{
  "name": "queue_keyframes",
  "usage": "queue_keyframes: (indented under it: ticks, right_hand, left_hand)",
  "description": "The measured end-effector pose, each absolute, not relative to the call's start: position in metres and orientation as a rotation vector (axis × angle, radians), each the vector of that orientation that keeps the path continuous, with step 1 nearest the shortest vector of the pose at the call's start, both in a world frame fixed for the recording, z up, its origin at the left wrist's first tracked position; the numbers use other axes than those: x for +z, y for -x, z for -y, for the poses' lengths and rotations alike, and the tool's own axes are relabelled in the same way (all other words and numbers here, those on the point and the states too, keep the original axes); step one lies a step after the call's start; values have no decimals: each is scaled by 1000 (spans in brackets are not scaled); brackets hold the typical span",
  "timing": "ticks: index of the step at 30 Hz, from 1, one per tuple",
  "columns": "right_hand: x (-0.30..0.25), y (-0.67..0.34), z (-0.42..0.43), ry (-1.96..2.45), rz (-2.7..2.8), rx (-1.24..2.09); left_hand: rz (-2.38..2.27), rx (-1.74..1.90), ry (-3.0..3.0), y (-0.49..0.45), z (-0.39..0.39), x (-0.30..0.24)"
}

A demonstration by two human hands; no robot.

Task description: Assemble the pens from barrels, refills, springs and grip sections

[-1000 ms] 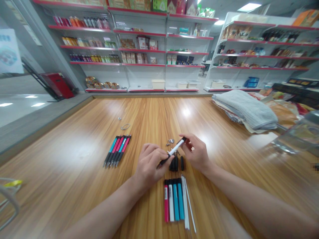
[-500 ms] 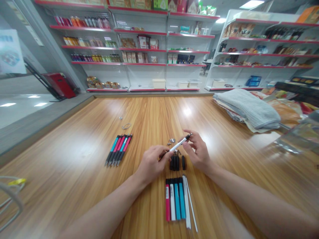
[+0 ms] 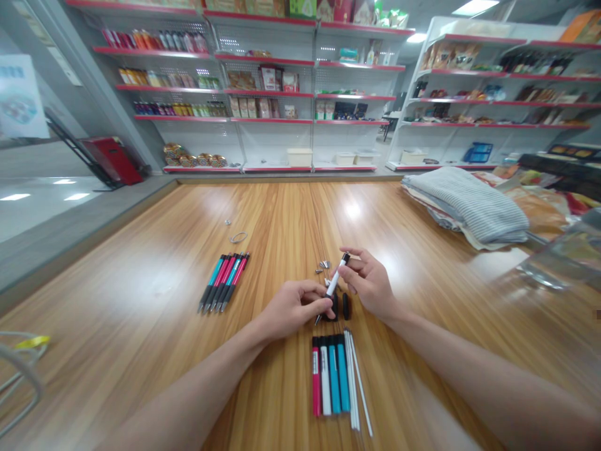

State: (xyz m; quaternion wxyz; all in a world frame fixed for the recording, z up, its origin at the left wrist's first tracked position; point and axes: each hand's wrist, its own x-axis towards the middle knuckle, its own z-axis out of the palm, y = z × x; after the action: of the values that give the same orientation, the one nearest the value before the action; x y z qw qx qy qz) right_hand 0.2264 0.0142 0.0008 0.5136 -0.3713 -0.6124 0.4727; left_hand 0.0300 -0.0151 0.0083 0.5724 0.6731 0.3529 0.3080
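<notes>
A white pen point(image 3: 335, 280) with a black grip is held tilted between my hands. The fingers of my left hand point(image 3: 305, 304) close round its dark grip, with the metal tip poking out below. My right hand point(image 3: 369, 279) pinches the upper barrel near the black top end. Black rubber grips point(image 3: 346, 306) lie just under the pen, partly hidden by my left fingers. Small silver pen tips point(image 3: 323, 265) rest behind it. Nearer to me lie pink, white and blue pen barrels point(image 3: 333, 376) in a row, beside thin white refills point(image 3: 353, 382).
Several pink and blue pens point(image 3: 224, 282) lie side by side on the left. Behind them sits a thin loop point(image 3: 239, 237). Folded striped cloth point(image 3: 464, 200) and a clear container point(image 3: 563, 254) stand at right. A cable point(image 3: 21, 376) lies at the left edge.
The pen has swung to a steeper angle, and its metal tip now shows below my left hand. My right hand has shifted slightly left with the top end.
</notes>
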Motion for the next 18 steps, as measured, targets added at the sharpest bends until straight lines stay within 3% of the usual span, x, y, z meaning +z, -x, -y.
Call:
queue_keyframes:
  ticks: [18]
  right_hand:
    - [0,-227,-15,929,1520,1087]
  left_hand:
    - [-792,720,-1519,-28,15,8]
